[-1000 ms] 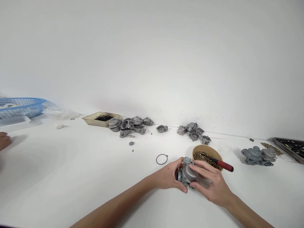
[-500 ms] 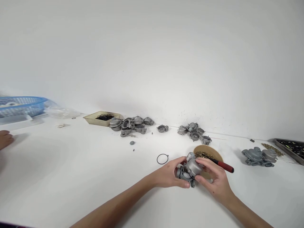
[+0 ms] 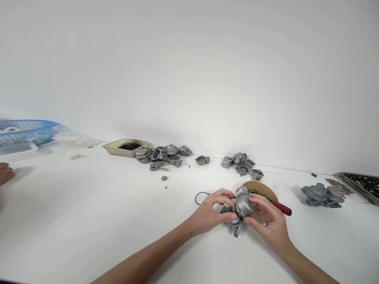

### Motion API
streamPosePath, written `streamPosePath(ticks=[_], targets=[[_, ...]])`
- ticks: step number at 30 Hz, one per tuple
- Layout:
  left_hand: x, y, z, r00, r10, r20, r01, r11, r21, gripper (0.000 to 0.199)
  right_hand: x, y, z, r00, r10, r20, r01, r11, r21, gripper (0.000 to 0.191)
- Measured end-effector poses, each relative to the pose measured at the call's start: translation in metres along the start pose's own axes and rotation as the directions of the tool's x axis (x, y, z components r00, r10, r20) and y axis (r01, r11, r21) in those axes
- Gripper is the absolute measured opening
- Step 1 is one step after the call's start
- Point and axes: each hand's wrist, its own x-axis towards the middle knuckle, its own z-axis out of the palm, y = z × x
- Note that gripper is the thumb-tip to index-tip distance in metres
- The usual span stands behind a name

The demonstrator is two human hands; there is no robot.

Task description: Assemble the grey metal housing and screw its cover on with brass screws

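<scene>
The white bench spreads wide before me, with heaps of grey castings far left along the wall. Near the middle, in front of the brown bowl of screws, my left hand and right hand each have a grip clamped on the grey metal housing, raised just off the bench. I judge it best to brace the body steadily and turn the domed cover squarely, fingers clear of the seam.

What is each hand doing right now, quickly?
Left hand: closed on the grey cast-metal part, gripping its left side.
Right hand: closed on the same grey part, fingers over its domed cap.
</scene>
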Motion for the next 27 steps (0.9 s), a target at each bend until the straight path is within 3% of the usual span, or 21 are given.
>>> streamPosePath(ticks=[9,27], targets=[[-0.002,0.007,0.005,0.999,-0.016,0.035,0.021,0.989,-0.144,0.034,-0.003,0.000,0.001,1.000,-0.021,-0.013,0.021,1.000,0.009,0.040],[-0.003,0.012,0.001,1.000,-0.028,0.010,0.029,0.996,-0.087,0.036,-0.005,0.003,-0.002,0.996,-0.081,-0.022,0.080,0.996,-0.036,0.038]])
